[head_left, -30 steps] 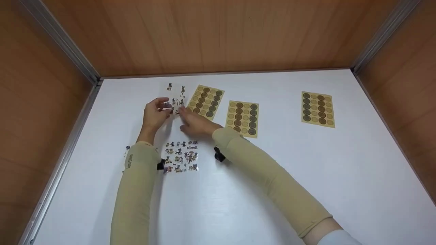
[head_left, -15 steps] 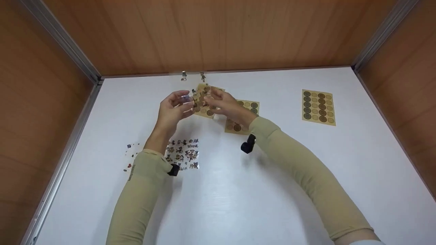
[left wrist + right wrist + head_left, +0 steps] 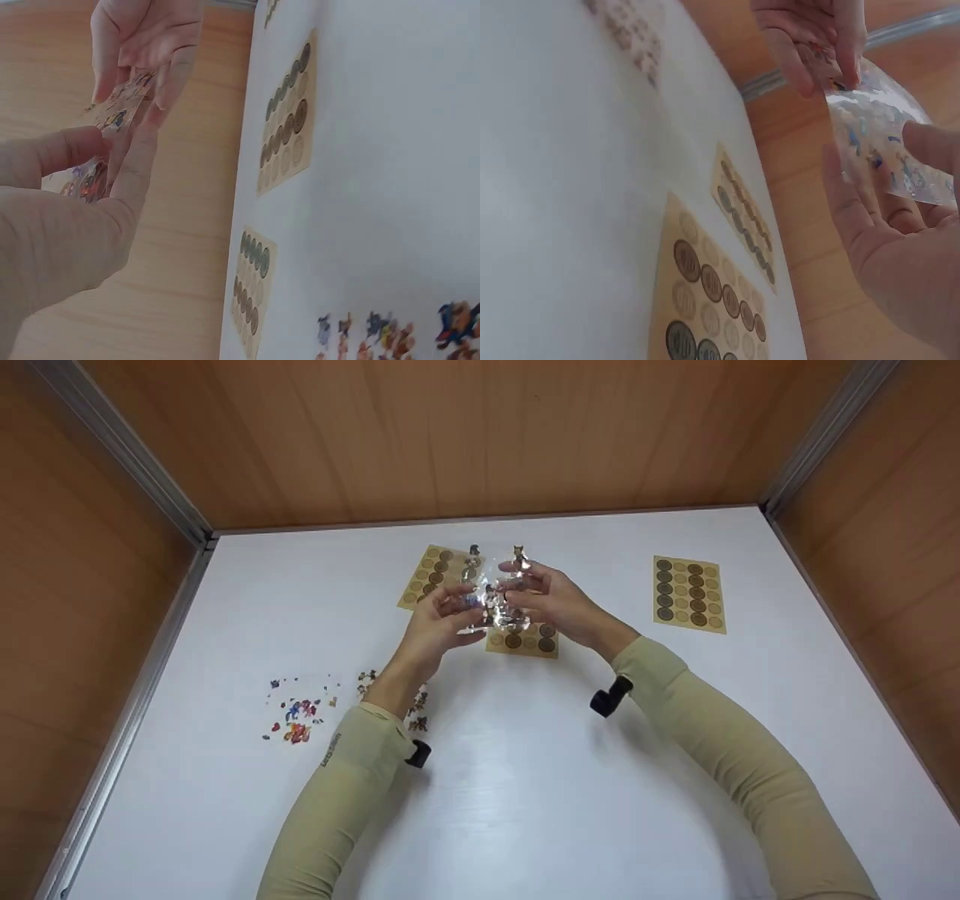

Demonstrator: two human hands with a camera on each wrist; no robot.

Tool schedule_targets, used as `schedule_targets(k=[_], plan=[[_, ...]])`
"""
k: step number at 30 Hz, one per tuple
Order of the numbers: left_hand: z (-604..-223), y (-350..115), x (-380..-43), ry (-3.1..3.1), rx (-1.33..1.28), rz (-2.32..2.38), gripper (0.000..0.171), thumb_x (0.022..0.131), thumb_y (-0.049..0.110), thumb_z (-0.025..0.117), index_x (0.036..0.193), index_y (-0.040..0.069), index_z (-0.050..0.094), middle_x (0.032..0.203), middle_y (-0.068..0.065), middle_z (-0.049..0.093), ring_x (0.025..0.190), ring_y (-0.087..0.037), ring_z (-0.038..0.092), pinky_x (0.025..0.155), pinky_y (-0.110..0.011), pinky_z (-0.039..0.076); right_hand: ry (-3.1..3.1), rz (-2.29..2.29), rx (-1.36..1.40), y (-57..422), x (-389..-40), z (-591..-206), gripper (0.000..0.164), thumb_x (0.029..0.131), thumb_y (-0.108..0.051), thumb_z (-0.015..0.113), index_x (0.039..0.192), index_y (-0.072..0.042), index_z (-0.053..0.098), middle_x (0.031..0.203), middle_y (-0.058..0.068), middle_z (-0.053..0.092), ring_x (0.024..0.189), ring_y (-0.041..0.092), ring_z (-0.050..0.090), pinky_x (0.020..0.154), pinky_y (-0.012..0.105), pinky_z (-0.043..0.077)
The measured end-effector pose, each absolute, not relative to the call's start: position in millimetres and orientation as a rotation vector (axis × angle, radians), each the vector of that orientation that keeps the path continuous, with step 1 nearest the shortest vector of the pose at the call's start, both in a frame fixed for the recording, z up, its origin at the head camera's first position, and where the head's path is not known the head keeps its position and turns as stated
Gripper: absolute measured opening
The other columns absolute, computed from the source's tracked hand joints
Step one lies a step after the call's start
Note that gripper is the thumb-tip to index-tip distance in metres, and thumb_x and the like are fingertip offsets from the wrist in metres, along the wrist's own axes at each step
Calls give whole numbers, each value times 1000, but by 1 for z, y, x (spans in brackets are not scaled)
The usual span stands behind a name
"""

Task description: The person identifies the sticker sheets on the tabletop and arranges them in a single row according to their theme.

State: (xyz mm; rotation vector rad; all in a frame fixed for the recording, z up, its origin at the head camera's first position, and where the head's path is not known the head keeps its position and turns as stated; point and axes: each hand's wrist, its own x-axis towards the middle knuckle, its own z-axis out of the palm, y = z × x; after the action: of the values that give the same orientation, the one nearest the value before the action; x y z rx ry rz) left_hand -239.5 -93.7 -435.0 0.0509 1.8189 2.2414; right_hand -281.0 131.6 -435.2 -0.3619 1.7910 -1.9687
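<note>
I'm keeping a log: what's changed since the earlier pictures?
Both hands carried the clear sticker sheet to the right; in the head view it now overlaps two tan sheets. Those, the third tan sheet and the other two sticker sheets stayed put.

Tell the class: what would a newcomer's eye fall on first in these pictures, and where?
Probably the shiny clear sheet of small printed figures, held above the white table between the left hand and the right hand. Next, the tan sheets of coin-like circles: two near the middle, partly covered, and one alone at the right. Then the bright red and blue figures at the table's left.
</note>
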Motion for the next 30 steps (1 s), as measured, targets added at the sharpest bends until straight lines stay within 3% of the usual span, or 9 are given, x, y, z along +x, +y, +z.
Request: schedule_targets(k=[6,12,21,30], plan=[[-453,-78,-231,1834,88,2156,33,99,7,65,130,1,56,110,-16,66,104,-36,68,90,-46,59,1971,-1846,-373,157,-264,-450,49,100,-17,66,145,-6,49,131,17,59,111,29,64,88,43,59],[-469,-74,-210,1816,162,2009,36,103,9,60,136,-1,51,118,-24,66,107,-42,67,97,-53,53,1966,-1820,-306,178,-239,-466,50,100,-14,66,144,1,48,126,21,60,99,29,68,84,48,60],[-490,-82,-196,1891,164,1898,42,101,3,60,140,-3,47,116,-23,62,94,-31,71,86,-47,60,1938,-1748,-261,185,-219,-482,50,100,-7,63,144,6,45,126,21,60,95,28,70,83,47,61],[-490,-86,-196,1890,128,1880,41,101,2,59,140,-2,47,116,-25,62,90,-31,72,82,-47,61,1896,-1747,-266,182,-218,-485,51,99,-6,64,144,7,44,123,19,61,92,26,71,82,48,61]])
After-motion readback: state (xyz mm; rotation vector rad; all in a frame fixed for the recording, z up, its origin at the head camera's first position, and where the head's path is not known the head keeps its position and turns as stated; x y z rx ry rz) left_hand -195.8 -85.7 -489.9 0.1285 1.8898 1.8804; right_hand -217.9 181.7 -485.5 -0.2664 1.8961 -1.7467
